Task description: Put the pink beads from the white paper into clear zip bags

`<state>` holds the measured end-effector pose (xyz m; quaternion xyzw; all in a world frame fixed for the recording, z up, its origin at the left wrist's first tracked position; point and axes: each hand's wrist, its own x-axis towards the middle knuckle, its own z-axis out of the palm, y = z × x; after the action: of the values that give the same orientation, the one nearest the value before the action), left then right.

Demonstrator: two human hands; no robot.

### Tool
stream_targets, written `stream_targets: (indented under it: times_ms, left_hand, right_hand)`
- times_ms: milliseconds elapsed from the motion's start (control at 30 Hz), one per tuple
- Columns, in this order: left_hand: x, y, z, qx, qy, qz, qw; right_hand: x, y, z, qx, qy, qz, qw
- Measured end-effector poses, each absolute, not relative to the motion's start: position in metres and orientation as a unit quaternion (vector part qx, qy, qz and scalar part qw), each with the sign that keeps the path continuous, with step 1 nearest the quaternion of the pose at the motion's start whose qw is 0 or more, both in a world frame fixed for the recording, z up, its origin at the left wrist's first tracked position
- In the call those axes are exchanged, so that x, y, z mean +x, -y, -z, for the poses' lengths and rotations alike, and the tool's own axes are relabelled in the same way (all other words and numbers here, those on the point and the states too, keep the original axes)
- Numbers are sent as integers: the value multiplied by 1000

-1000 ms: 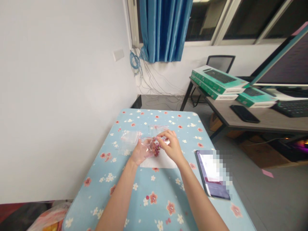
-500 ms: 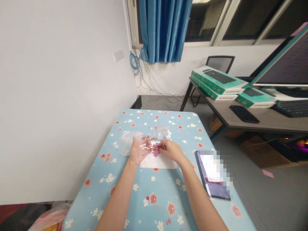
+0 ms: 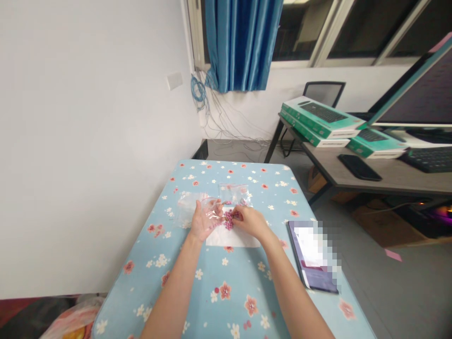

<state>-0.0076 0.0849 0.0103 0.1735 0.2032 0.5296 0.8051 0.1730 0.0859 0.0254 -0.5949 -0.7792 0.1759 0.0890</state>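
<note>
A bag (image 3: 212, 213) of clear plastic is held up by the left hand (image 3: 204, 221), and the left fingers are spread a little behind it. The right hand (image 3: 251, 222) is kept close to the left fingers, and its fingers are pressed together. Their tips are touching a heap of pink beads (image 3: 229, 220), but whether a bead is pinched cannot be told. The heap is found right between the two sets of fingers, above a sheet of white paper (image 3: 229, 238). A few beads are seen in a second bag (image 3: 233, 193), just past the fingertips. A third bag (image 3: 187, 207) is laid beyond the left fingers, and nothing can be seen in it. So some beads are in a bag, but many are left out in the heap. Well to the right of the fingers, a tablet (image 3: 312, 256) is lying on the flowered cloth (image 3: 183, 301), but its screen is blurred. Green boxes (image 3: 321, 117) are seen far past the fingers, and no words can be read on them or on any bag.
</note>
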Motion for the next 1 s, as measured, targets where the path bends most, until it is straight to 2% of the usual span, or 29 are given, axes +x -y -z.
stream_targets:
  times_ms: [433,1000]
  left_hand:
    - [-8,-85,-9,177,-205,-528,805]
    - [-8,-85,-9,170,-206,-529,806]
  right_hand:
    - [172,-85,-30,-593,784,-174,53]
    - [179,-89,-25,-565,778,-249,119]
